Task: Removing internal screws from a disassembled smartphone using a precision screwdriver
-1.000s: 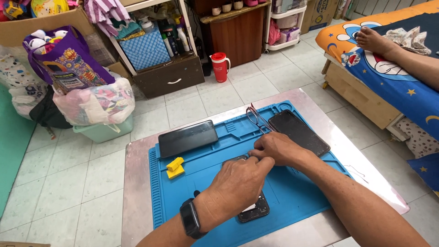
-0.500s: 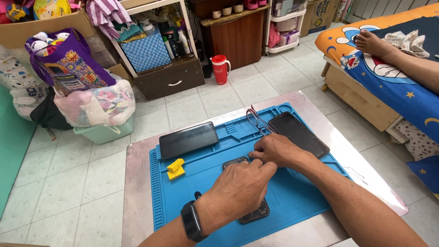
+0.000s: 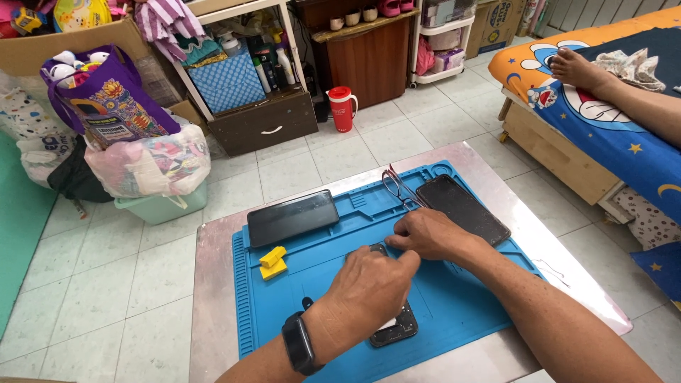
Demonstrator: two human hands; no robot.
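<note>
Both hands press on a dark phone (image 3: 391, 326) lying on the blue mat (image 3: 454, 298): the left hand (image 3: 372, 287) covers it, fingers curled, and the right hand (image 3: 425, 232) pinches its far end. A yellow block (image 3: 272, 262) sits left of the left hand, and a black slab (image 3: 464, 208) lies just beyond the right.

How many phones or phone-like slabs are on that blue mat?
3. One black slab lies at the mat's far left, another at the far right, and a third is mostly hidden under the left hand.

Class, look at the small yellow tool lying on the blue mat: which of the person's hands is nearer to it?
Left. The left hand rests on the dark phone, just right of the yellow tool. The right hand lies farther right, beside the black panel.
</note>
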